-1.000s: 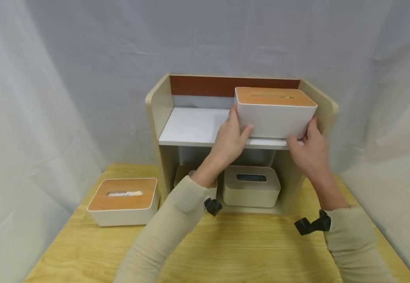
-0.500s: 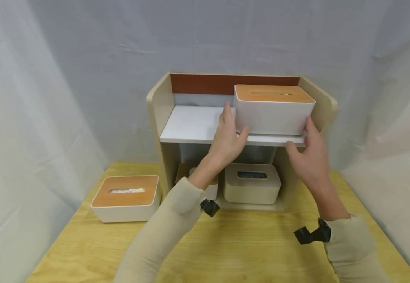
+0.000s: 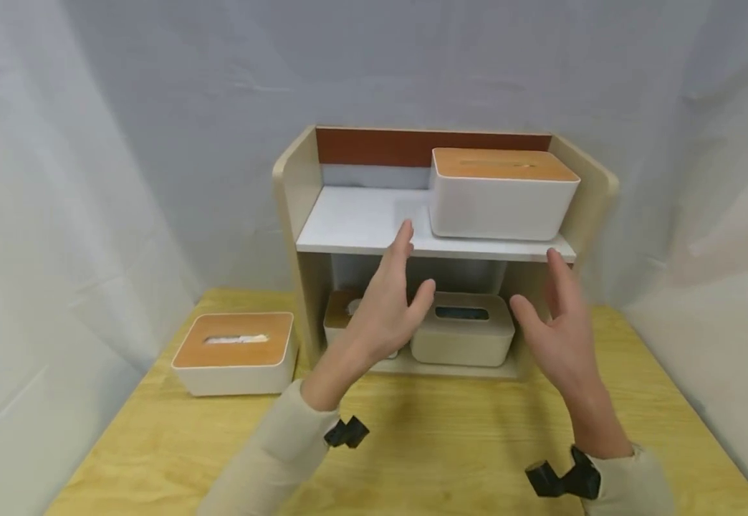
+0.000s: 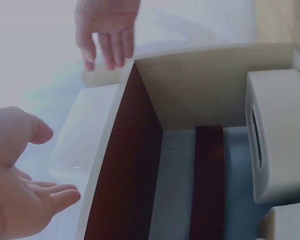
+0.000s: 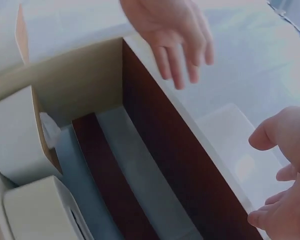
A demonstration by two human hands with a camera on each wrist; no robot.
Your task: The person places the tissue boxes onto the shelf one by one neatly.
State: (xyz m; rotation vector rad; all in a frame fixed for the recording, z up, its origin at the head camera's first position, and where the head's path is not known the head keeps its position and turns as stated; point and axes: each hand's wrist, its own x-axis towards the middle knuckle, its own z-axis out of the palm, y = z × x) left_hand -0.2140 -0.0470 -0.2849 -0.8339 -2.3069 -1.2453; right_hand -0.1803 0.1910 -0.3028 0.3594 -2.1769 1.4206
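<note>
Cream shelf (image 3: 361, 218) carries the white box (image 3: 503, 208) up top, at two o'clock in my head view; I see left hand (image 3: 382, 307) at six and right hand (image 3: 566, 335) at four, each grip spread, apart from the box.

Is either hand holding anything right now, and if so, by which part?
Nothing is held: the left hand and right hand are both empty, clear of the wood-topped white box on the upper shelf.

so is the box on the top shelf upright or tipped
Upright: the box sits flat on the shelf, orange-brown lid facing up.
</note>
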